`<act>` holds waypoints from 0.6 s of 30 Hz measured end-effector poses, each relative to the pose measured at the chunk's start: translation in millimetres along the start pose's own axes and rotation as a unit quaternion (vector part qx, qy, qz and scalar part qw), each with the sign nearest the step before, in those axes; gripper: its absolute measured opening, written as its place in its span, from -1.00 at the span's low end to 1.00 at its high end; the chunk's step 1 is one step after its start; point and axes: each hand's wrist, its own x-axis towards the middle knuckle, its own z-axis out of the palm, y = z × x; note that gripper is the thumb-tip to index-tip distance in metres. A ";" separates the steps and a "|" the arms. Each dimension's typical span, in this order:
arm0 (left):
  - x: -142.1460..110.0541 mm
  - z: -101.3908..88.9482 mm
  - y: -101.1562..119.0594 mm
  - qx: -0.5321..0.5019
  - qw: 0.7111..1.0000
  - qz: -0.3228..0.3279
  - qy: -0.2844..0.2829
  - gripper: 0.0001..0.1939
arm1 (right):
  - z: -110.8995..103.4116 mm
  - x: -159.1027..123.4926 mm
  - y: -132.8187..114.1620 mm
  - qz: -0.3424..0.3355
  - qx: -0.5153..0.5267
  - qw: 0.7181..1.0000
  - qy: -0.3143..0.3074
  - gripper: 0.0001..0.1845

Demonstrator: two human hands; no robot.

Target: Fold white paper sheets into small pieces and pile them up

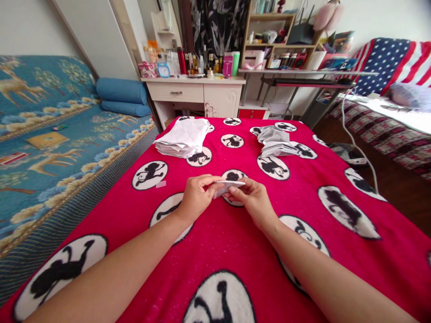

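Note:
Between my two hands, above the red cloth with its monkey ovals, is a small folded white paper. My left hand pinches its left end between thumb and fingers. At the right end, my right hand grips it the same way, the thumb on the near side. A thick stack of white paper sheets lies at the far left of the cloth. Across from it, at the far right, is a looser pile of folded grey-white papers. Any print on the held paper is too small to make out.
A small pale scrap lies on the cloth left of my hands. Beyond the far edge stands a white dresser crowded with bottles. A patterned blue sofa runs along the left; a white cable hangs at the right.

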 end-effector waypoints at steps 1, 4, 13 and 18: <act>0.5 -1.7 -0.4 0.028 0.999 0.024 0.002 -0.85 | -0.2 0.5 -0.3 -0.009 -0.027 1.000 0.001 -0.64; 1.2 -6.9 -1.5 0.114 0.988 0.104 -0.010 -0.82 | -1.1 0.2 -2.7 -0.072 -0.117 0.990 0.013 -0.73; -1.8 -6.1 -5.4 0.150 0.979 0.132 -0.029 -0.84 | -8.6 2.3 -0.1 -0.146 -0.137 0.979 0.026 -0.89; 0.9 -4.8 -14.1 0.096 0.993 0.073 -0.013 -0.62 | -14.5 8.4 5.4 -0.084 -0.117 0.989 0.043 -0.83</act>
